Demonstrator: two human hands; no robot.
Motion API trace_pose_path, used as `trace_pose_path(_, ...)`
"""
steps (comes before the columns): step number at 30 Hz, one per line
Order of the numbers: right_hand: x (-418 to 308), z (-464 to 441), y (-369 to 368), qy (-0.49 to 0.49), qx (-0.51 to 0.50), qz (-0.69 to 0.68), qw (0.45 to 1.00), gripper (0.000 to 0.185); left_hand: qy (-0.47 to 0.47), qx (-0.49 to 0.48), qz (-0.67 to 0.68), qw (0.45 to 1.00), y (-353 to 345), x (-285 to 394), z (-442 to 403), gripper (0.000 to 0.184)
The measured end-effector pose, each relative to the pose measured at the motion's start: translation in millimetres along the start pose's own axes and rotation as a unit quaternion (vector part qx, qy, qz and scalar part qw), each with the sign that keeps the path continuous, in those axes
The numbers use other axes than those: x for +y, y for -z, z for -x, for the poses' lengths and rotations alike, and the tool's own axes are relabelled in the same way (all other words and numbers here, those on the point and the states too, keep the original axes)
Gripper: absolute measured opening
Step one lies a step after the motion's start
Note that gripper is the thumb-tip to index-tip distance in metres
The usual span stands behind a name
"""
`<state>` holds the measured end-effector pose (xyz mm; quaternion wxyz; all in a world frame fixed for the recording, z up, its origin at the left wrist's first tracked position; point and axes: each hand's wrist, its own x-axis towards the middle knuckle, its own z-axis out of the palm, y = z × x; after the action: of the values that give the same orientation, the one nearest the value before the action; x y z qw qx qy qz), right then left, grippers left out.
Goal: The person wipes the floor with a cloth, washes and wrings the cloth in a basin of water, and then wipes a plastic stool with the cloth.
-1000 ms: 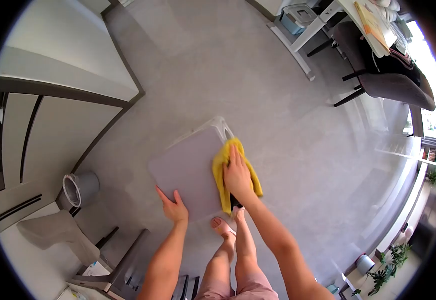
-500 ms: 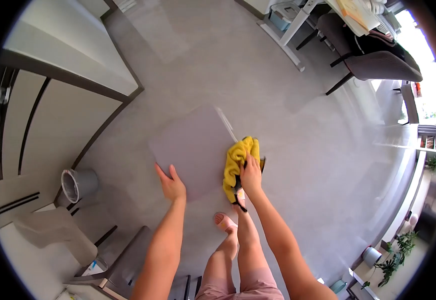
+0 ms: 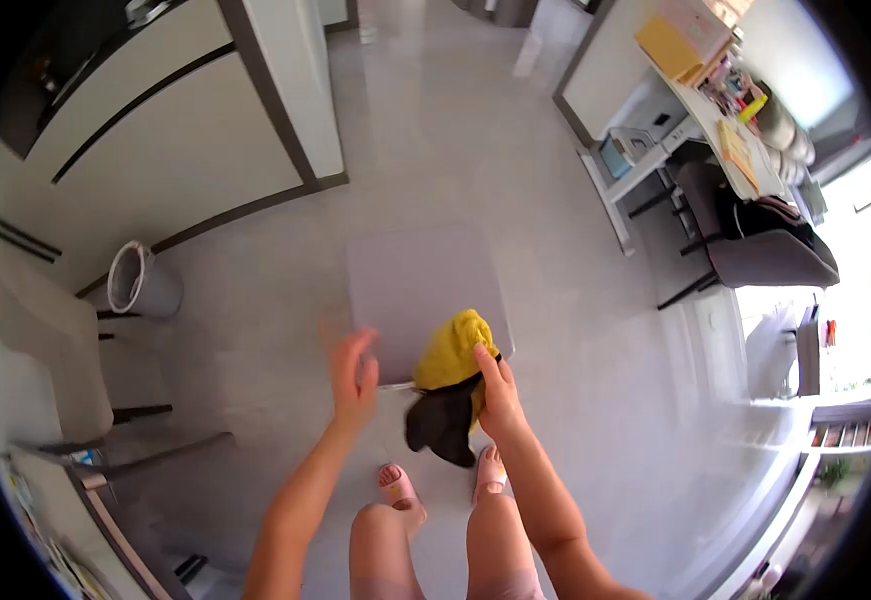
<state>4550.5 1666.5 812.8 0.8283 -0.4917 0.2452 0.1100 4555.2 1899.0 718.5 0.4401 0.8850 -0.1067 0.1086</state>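
A grey-lilac flat-topped box or stool (image 3: 421, 270) stands on the floor in front of my feet, a pale rim showing at its near edge. My right hand (image 3: 500, 395) grips a yellow cloth (image 3: 456, 350) with a dark side (image 3: 440, 425) hanging down, over the near right corner of the flat top. My left hand (image 3: 354, 375), slightly blurred, is raised beside the near left corner with its fingers apart and nothing in it.
A waste bin (image 3: 146, 283) and a beige chair (image 3: 46, 340) are on the left, below white cabinets (image 3: 176, 140). At the right stand a desk (image 3: 701, 110) and a grey chair (image 3: 766, 258). Pink slippers (image 3: 397, 487) are on my feet.
The flat-topped thing has turned to sit straighter before me. My left hand has come off its edge. The cloth has moved left and nearer, its dark side now hanging. The view has shifted.
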Motion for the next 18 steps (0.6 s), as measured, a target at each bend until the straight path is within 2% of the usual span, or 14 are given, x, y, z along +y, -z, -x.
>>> trace_pose_path(1, 0, 1, 0, -0.069, -0.089, -0.075, 0.991, 0.052, 0.004, -0.087, 0.098, 0.991, 15, 18, 18, 0.064)
trace_pose_path(2, 3, -1, -1, -0.136, -0.179, -0.148, 0.963, 0.06, 0.003, -0.072, 0.088, 0.993, 20, 37, 22, 0.064)
trace_pose_path(3, 5, 2, -3, -0.136, -0.195, -0.145, 0.961, 0.06, 0.0, -0.042, 0.176, 0.984, 15, 61, 22, 0.065)
trace_pose_path(5, 14, 3, -4, -0.035, -0.389, -0.018, 0.92, 0.067, -0.02, -0.001, 0.254, 0.967, -2, 72, 32, 0.066)
trace_pose_path(6, 31, -2, 1, -0.023, -0.393, 0.124, 0.911, 0.071, 0.033, 0.029, 0.306, 0.951, -13, 67, 42, 0.064)
trace_pose_path(7, 33, -7, 6, -0.012, -0.407, 0.13, 0.904, 0.071, 0.086, 0.059, 0.36, 0.927, -21, 61, 52, 0.062)
trace_pose_path(8, 29, -10, 13, 0.089, -0.415, 0.201, 0.883, 0.074, 0.183, 0.106, 0.38, 0.9, -24, 55, 59, 0.057)
trace_pose_path(9, 29, -16, 19, 0.192, -0.416, 0.266, 0.848, 0.077, 0.168, 0.12, 0.379, 0.902, -23, 50, 61, 0.057)
trace_pose_path(10, 41, -30, 25, 0.389, -0.327, 0.363, 0.781, 0.08, 0.167, 0.1, 0.496, 0.846, -20, 45, 62, 0.055)
trace_pose_path(11, 51, -35, 26, 0.404, -0.337, 0.362, 0.77, 0.08, 0.159, 0.073, 0.603, 0.778, -21, 35, 67, 0.053)
trace_pose_path(13, 67, -28, 22, 0.472, -0.275, 0.426, 0.721, 0.073, 0.112, 0.077, 0.604, 0.786, -35, 12, 78, 0.051)
trace_pose_path(14, 71, -21, 22, 0.35, -0.301, 0.406, 0.789, 0.057, 0.087, 0.066, 0.65, 0.752, -39, 8, 83, 0.051)
trace_pose_path(15, 78, -24, 27, 0.36, -0.306, 0.406, 0.782, 0.057, 0.064, 0.053, 0.695, 0.714, -43, 6, 90, 0.052)
trace_pose_path(18, 93, -22, 50, 0.42, -0.288, 0.455, 0.73, 0.021, 0.077, 0.138, 0.615, 0.772, -34, -3, 116, 0.047)
